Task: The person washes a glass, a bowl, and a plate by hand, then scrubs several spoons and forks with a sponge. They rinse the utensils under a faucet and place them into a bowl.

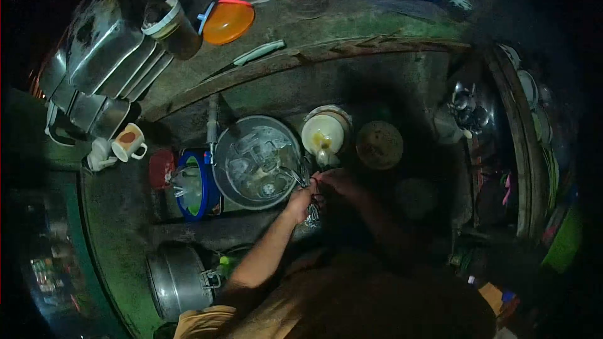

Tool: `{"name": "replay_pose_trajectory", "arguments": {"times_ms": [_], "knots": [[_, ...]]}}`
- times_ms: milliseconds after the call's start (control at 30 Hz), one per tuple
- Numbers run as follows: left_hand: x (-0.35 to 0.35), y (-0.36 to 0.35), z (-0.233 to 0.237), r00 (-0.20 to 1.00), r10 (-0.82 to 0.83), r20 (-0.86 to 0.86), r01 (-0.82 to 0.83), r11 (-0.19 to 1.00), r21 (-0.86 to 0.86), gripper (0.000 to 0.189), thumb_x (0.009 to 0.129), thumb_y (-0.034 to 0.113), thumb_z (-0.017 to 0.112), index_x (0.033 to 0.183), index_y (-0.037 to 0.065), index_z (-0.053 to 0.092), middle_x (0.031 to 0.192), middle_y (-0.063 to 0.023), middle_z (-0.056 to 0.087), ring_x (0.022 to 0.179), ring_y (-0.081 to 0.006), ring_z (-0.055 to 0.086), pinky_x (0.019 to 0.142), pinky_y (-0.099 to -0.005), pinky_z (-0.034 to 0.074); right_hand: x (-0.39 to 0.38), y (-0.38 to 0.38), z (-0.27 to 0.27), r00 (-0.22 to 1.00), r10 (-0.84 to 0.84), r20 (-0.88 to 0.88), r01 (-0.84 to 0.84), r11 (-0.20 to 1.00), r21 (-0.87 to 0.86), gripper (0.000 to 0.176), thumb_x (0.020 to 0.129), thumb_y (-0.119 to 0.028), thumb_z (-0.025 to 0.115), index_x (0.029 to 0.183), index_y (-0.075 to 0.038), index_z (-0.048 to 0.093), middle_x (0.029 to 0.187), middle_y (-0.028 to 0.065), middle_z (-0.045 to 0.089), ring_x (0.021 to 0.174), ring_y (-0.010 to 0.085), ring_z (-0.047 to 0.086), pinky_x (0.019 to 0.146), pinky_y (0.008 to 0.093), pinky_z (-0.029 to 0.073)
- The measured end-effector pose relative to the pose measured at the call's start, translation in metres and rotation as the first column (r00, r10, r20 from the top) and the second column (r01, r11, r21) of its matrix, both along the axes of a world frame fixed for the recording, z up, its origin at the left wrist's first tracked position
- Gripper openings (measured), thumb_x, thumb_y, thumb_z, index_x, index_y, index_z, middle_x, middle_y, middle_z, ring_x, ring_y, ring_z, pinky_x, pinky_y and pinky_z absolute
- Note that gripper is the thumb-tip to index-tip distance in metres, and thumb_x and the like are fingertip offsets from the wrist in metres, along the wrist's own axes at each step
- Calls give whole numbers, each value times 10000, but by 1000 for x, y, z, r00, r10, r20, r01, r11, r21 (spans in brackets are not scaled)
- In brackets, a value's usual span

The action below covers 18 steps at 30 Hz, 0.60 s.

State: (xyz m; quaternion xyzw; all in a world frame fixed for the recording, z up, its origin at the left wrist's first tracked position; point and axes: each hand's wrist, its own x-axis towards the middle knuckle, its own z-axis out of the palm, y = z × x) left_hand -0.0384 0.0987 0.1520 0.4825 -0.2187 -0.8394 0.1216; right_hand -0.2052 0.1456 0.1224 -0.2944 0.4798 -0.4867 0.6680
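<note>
A dim, wet concrete tabletop is crowded with washing-up and lit only at its middle. The left hand (301, 202) has a closed grip on a bundle of metal cutlery (312, 215), held just beside the rim of the water-filled metal basin (221, 176). The right hand (342, 183) touches the bundle's top, but shadow hides whether its grip is closed. In my judgement, wet metal in poor light could slip loose onto the glasses (260, 160) lying in the basin, or knock the cream jug (325, 133) close behind.
</note>
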Motion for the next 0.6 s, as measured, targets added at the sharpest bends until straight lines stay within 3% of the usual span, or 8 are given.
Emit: {"name": "replay_pose_trajectory", "arguments": {"times_ms": [67, 200, 233, 333, 400, 467, 533, 600], "knots": [[4, 0, -17, 992, -122, 36, 125, 988, -95, 359, 945, 356, 527, 1219, 126, 551, 772, -10, 531, 608, -134, 482, 533, -314, 458, 5, 6, 16, 999, 38, 6, -38, 987, 157, 272, 861, -218, 635, 1009, 9, 660, 899, 76, 673, 885, 173, 629, 785, 286, 492], [-2, 3, -16, 910, -322, 260, 366, 919, -143, 251, 940, 307, 530, 1046, 91, 602, 744, -8, 556, 645, -139, 556, 516, -311, 455, 12, 27, 3, 970, -190, -150, 180, 981, -77, 231, 880, -175, 599, 981, 18, 678, 971, 84, 674, 946, 144, 593, 880, 296, 440], [-4, 10, -13, 967, -229, 116, 242, 964, -112, 200, 931, 270, 525, 941, 86, 602, 756, -23, 580, 664, -146, 586, 526, -302, 457, 10, 28, 5, 959, -245, -144, 218, 959, -183, 230, 880, -168, 599, 982, 24, 676, 978, 88, 671, 958, 149, 590, 893, 295, 433], [-13, 17, 2, 968, -252, -8, 252, 967, -41, 166, 910, 239, 554, 943, 80, 588, 756, -26, 579, 656, -154, 585, 528, -298, 458, 0, 37, 15, 986, -153, -64, 146, 983, -109, 220, 875, -142, 593, 985, 31, 672, 1021, 93, 659, 983, 157, 578, 908, 295, 423], [-20, 22, 17, 976, -209, 61, 206, 977, 52, 132, 902, 140, 535, 1024, 92, 551, 749, -21, 569, 576, -160, 565, 501, -312, 487, -13, 41, 11, 994, -95, -50, 93, 994, -55, 191, 876, -125, 594, 960, 32, 664, 1035, 99, 649, 999, 161, 573, 905, 298, 424], [-26, 28, 15, 985, -157, -69, 166, 975, 147, 123, 881, 122, 554, 998, 83, 547, 723, -20, 551, 558, -159, 544, 495, -314, 478, -27, 47, 10, 954, 43, -298, -102, 977, -188, 150, 870, -105, 594, 905, 30, 651, 1008, 102, 649, 999, 154, 566, 884, 295, 433], [-35, 37, 16, 990, -138, 24, 133, 980, 151, 110, 866, 100, 571, 972, 84, 543, 721, -19, 532, 567, -154, 524, 499, -310, 470, -37, 53, 10, 967, 40, -250, -87, 980, -179, 115, 860, -84, 594, 872, 23, 635, 973, 86, 646, 962, 154, 575, 848, 294, 447], [-43, 42, 10, 986, -158, -50, 163, 979, 123, 106, 861, 67, 570, 961, 89, 542, 723, -16, 522, 573, -147, 508, 510, -305, 472, -48, 57, 20, 896, 98, -432, -151, 984, -90, 100, 852, -75, 587, 873, 8, 640, 981, 71, 641, 921, 145, 578, 816, 294, 456]]}}
